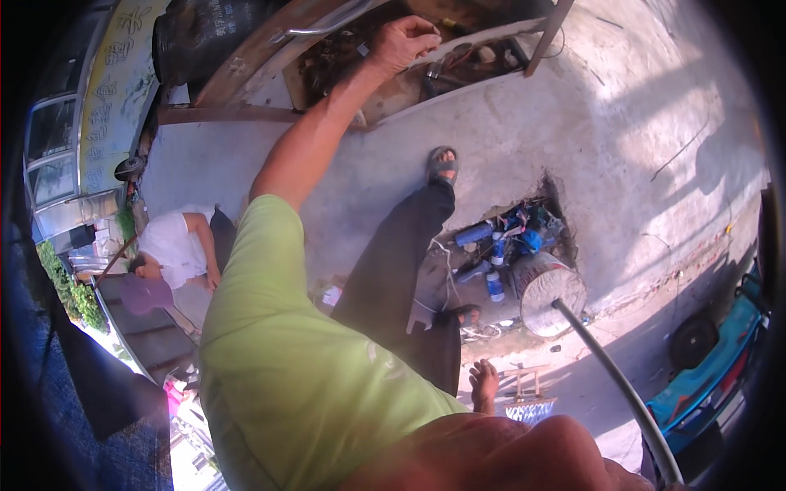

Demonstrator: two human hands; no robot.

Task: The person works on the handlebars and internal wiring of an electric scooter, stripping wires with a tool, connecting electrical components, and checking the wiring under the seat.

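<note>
My left hand (401, 44), on a bare arm stretched out from a green sleeve, hangs over a wooden-framed box (501, 31) of loose tools and parts. Its fingers are bent together in a pinch. Whatever lies between the fingertips is too small to name. A bent metal handle (326, 28) is near the wrist, on the frame. Lower in the picture, beside my dark-trousered leg, is my right hand (484, 382). Its fingers are slightly apart and nothing shows in them. My body hides the rest of that arm.
Beside my sandalled feet, a broken hole in the concrete holds blue bottles (495, 286) and rubbish. Next to it stands a round drum (550, 296), with a grey pole (618, 372) slanting from it. A person in white (173, 245) sits left with a purple fan. A teal cart (696, 372) stands right.
</note>
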